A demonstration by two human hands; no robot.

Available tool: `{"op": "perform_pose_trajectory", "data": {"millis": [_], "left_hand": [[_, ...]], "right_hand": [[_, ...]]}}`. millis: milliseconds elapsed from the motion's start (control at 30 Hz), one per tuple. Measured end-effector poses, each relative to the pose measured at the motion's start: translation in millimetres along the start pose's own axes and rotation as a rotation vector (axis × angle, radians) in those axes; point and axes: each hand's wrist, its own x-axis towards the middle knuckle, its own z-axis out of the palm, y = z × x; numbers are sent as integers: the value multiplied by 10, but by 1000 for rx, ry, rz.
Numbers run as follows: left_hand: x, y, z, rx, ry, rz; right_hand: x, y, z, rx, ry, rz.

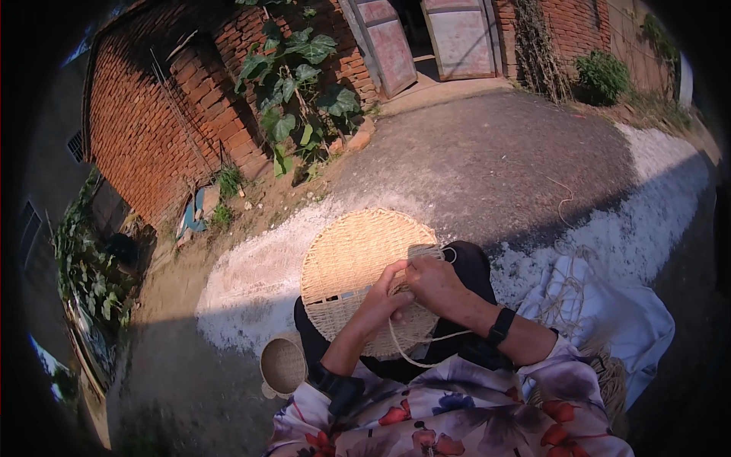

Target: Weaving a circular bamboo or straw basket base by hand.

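Sunlit yard (487, 152), woven disc (365, 251) across the knees (474, 266)

Brick wall (164, 122) and half-parted doors (462, 42) stand beyond dark paving. On the ground just beside the left knee, a small round basket (283, 365) opens upward, its bare woven inside showing. On the other side, a white sheet (640, 320) carries a loose tangle of cord (567, 286).

The disc's far rim reaches past the knees into sun; its near part lies in shade, with a row of dark slots toward the left edge. Paving stretches from that rim to the doors.

Left hand (373, 301) and right hand (434, 282) are together over the disc's right edge. The right is curled closed on a strand (394, 340) that loops below; the left's exact grip is hidden.
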Motion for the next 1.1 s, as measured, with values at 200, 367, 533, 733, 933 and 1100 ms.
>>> {"op": "perform_pose_trajectory", "data": {"millis": [200, 367, 533, 733, 933, 1100], "left_hand": [[139, 204, -85, 649, 442, 510], [224, 31, -197, 468, 383, 471], [153, 364, 661, 285, 78, 298], [261, 108, 341, 410, 162, 281], [155, 48, 262, 708, 327, 494], [32, 201, 407, 1114, 385, 648]], "right_hand": [[-58, 149, -18, 158, 53, 161], [-293, 673, -535, 173, 277, 311], [-292, 408, -824, 408, 415, 249], [-358, 509, -414, 518, 412, 233], [-379, 488, -358, 768, 380, 323], [-588, 761, -367, 796, 460, 545]]}}
